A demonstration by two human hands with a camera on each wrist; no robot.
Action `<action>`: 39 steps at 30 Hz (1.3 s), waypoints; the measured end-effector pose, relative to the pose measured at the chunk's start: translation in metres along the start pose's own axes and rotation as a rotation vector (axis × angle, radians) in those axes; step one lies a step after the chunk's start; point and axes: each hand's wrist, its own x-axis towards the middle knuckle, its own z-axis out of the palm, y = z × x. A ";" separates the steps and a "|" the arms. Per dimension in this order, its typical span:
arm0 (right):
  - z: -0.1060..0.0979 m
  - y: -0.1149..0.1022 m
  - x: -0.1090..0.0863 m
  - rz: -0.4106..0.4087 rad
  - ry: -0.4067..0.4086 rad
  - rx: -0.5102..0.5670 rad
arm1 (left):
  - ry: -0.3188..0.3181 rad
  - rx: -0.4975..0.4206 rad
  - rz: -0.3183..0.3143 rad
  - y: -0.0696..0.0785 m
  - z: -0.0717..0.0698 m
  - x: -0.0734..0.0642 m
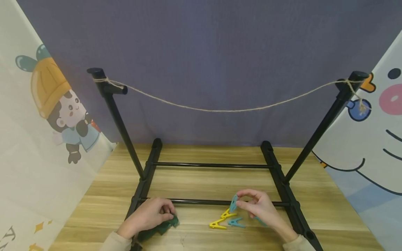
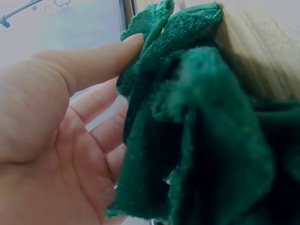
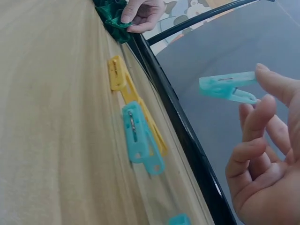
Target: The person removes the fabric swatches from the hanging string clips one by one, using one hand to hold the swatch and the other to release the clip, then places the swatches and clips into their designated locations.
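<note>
My left hand (image 1: pixel 150 214) pinches a piece of dark green cloth (image 1: pixel 160 227) between thumb and fingers, near the left side of the frame. In the left wrist view the green fabric (image 2: pixel 215 126) hangs in folds and fills much of the picture. My right hand (image 1: pixel 260 208) holds a light blue clothespin (image 1: pixel 233 203) by its handle end, its other end pointing away from the fingers. Below it on the table lie two yellow clothespins (image 1: pixel 217 224) and a blue clothespin (image 1: pixel 236 222). Another blue clothespin (image 1: pixel 260 221) is partly hidden by the right hand.
A black tube frame (image 1: pixel 213 202) stands on the wooden table (image 1: pixel 194 240). Its left post (image 1: pixel 120 123) and right post (image 1: pixel 317 139) carry a thin sagging string (image 1: pixel 220 111). Behind hangs a dark grey-blue cloth backdrop (image 1: pixel 216 52), with printed cartoon panels at both sides.
</note>
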 end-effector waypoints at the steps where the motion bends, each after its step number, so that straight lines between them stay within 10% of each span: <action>1: 0.001 0.000 0.000 0.001 -0.016 -0.009 | 0.000 0.004 -0.002 0.000 0.000 0.000; 15: 0.011 0.009 -0.008 0.051 -0.182 0.022 | 0.008 -0.022 0.013 0.009 0.000 -0.004; 39: 0.057 0.016 0.006 -0.022 -0.068 -0.308 | 0.083 -0.043 0.065 0.013 0.001 0.005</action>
